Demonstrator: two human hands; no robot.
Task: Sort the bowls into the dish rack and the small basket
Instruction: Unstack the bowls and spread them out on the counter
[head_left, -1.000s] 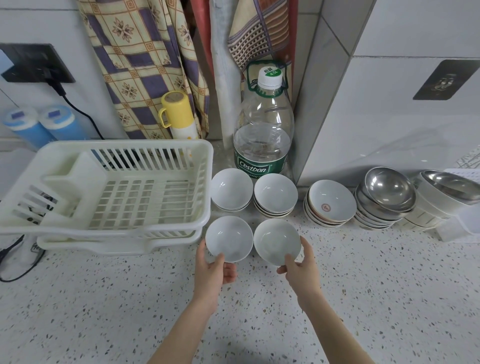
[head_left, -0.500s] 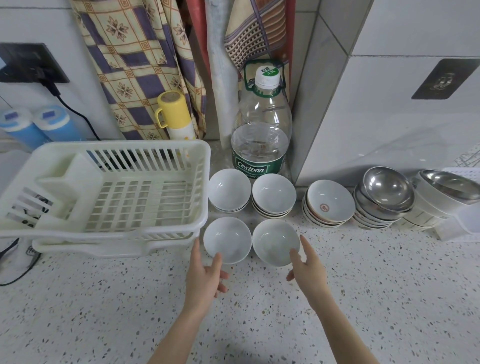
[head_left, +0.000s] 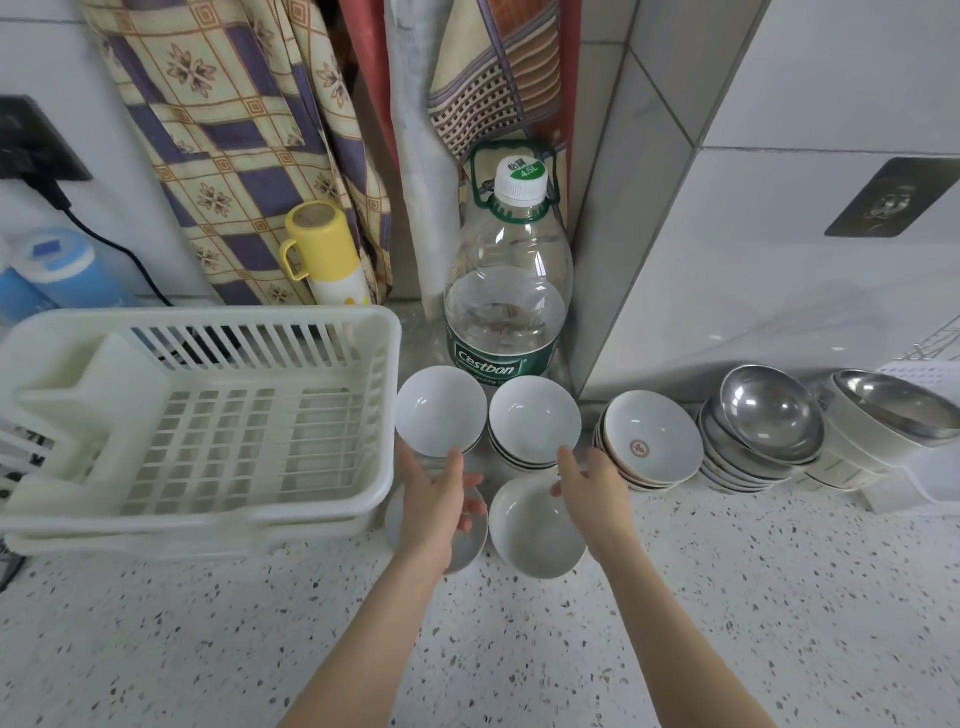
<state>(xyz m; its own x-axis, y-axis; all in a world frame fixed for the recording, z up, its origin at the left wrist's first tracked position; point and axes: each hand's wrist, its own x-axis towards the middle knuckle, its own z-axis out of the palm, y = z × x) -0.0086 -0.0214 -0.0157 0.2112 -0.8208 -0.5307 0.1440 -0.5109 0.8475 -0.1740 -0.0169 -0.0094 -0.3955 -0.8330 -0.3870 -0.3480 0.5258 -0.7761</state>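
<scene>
Behind our white bowls (head_left: 535, 421) stands a Cestbon bottle (head_left: 506, 291), cap marked 4.5L, partly filled. Our left hand (head_left: 434, 499) and right hand (head_left: 597, 493) hover spread beside the bare dish rack (head_left: 208, 415).

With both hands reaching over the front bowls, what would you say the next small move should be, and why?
Probably close each hand on the rear stack it is reaching for. The left hand is open with fingertips at the near rim of the left rear stack of white bowls, and the right hand is open at the right rear stack. The dish rack holds no bowls.
</scene>
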